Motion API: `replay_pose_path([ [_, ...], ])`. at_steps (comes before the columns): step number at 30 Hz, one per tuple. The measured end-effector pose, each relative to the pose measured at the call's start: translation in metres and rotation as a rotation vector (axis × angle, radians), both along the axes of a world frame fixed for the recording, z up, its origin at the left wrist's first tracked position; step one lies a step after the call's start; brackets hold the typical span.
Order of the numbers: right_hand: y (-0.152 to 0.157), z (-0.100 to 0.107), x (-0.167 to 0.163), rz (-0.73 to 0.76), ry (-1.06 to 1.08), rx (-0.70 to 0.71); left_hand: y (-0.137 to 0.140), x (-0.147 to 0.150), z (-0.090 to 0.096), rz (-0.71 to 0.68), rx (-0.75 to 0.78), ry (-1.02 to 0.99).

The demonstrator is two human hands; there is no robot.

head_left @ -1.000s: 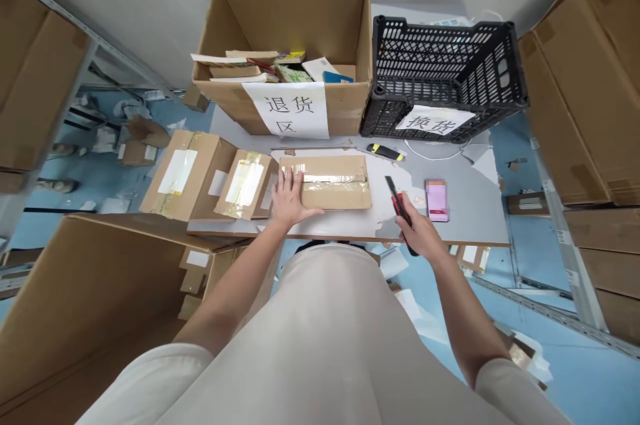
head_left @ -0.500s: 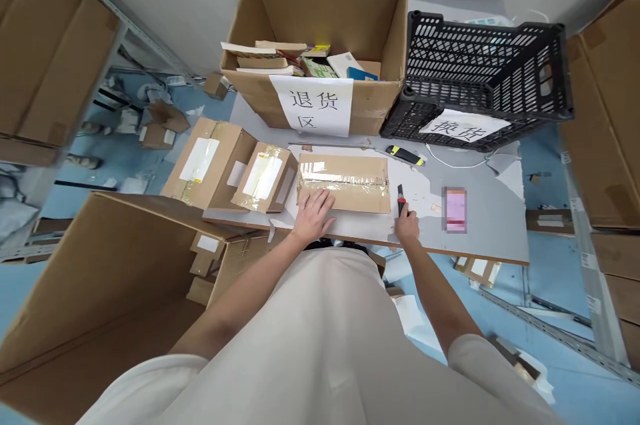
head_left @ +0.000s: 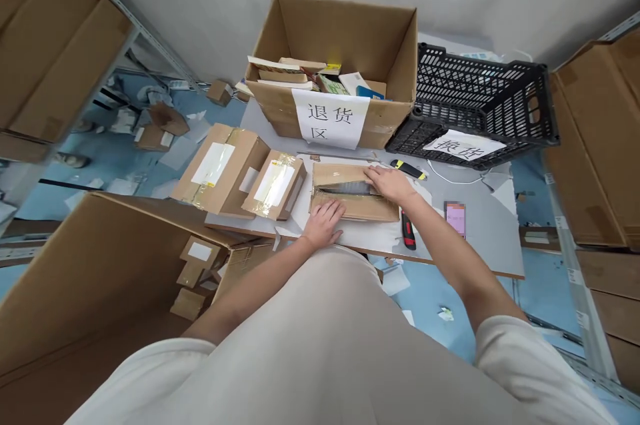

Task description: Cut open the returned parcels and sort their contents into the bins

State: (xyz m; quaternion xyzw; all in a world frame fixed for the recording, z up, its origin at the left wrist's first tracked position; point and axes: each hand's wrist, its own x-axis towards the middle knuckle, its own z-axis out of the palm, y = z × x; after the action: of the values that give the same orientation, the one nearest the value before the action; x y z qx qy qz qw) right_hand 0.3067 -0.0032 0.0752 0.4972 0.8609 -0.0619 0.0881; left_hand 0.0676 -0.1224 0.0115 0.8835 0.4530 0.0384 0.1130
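Note:
A taped cardboard box lies on the table in front of me, its top seam parted. Something dark shows in the gap, too little to name. My left hand rests on its near left part, fingers stretched over the top and thumb out at the front side. At the far right of the top, my right hand has its fingers curled on the box's far flap. Close to the box's right end lies a red and black box cutter, out of my hands. A yellow and black cutter lies behind the right hand.
Two taped cartons, a larger one and a smaller one, stand left of the box. Behind are a carton of books and a black crate. A phone lies right. A large open carton stands lower left.
My right hand has put down the red and black cutter and moved onto the box's far flap. The box's top seam has opened. My left hand stays on the box.

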Motion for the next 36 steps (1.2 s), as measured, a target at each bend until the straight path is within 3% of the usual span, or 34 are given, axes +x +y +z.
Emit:
replay_pose_path([
  [4,0.043,0.014,0.019,-0.195,-0.075,-0.013,0.000,-0.008,0.002,-0.050,-0.009,-0.017],
  [8,0.053,-0.006,0.018,-0.348,-0.001,0.100,-0.001,-0.013,0.006,-0.093,-0.029,-0.055],
  [12,0.021,-0.029,0.010,-0.395,0.218,0.277,0.000,-0.015,0.016,-0.075,-0.045,-0.128],
  [15,-0.019,-0.022,0.006,-0.143,0.306,0.396,0.021,-0.027,0.030,-0.011,-0.029,-0.167],
  [17,-0.045,-0.010,0.001,0.045,0.296,0.369,0.046,-0.041,0.038,-0.016,-0.038,-0.155],
  [20,-0.073,0.004,-0.015,0.194,0.212,0.222,0.090,-0.060,0.041,-0.152,-0.124,-0.069],
  [22,-0.081,0.008,-0.027,0.174,0.149,0.097,0.113,-0.068,0.038,-0.239,-0.168,0.001],
  [26,-0.084,0.009,-0.046,-0.040,0.036,-0.030,0.130,-0.073,0.030,-0.301,-0.159,0.041],
  [30,-0.097,0.011,-0.059,-0.142,-0.017,0.074,0.127,-0.075,0.025,-0.313,-0.131,-0.002],
  [36,-0.146,0.001,-0.061,-0.177,-0.072,0.196,0.126,-0.074,0.017,-0.274,-0.100,-0.058],
])
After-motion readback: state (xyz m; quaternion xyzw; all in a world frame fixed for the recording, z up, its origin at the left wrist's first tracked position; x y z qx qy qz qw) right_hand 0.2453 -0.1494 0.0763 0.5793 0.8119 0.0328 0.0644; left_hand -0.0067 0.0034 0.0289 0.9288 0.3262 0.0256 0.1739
